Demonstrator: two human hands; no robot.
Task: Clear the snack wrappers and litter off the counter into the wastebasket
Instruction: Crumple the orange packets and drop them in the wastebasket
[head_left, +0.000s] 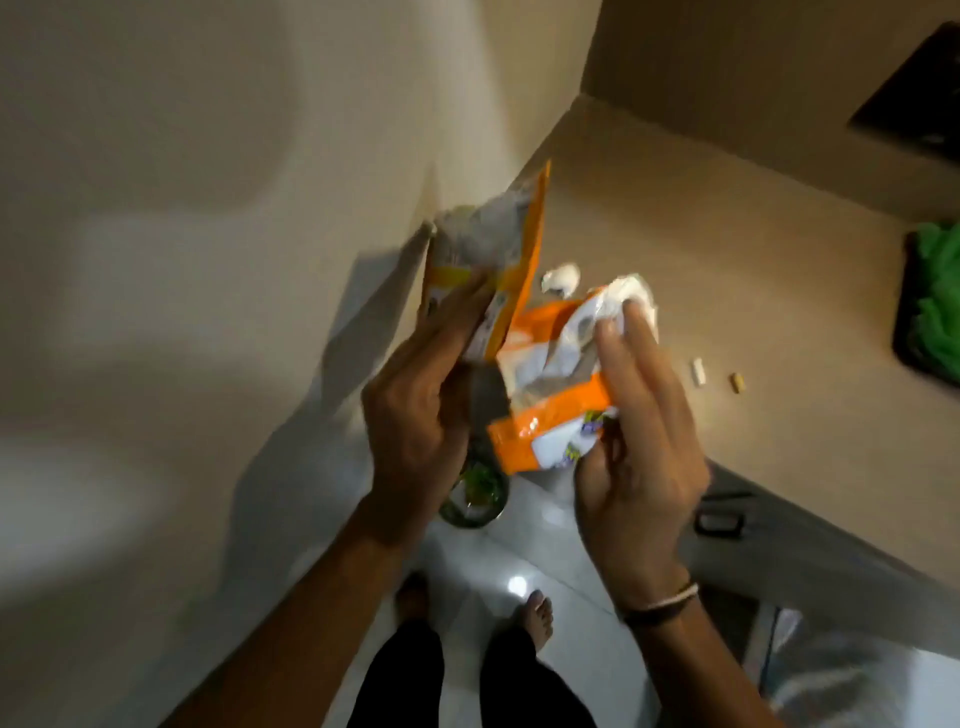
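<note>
My left hand grips a tall orange-and-silver snack wrapper held upright near the wall. My right hand holds a crumpled orange-and-white wrapper together with white crumpled paper at its fingertips. Both hands hover over the counter's near-left corner. Below them on the floor stands the small round wastebasket, with green and yellow litter inside, mostly hidden by my left hand. On the beige counter lie a white crumpled scrap, a small white piece and a small tan piece.
A dark tray with green material sits at the counter's right edge. A black cooktop is at the far right. A drawer handle shows on the cabinet front. My bare feet stand on glossy white tiles; a wall is on the left.
</note>
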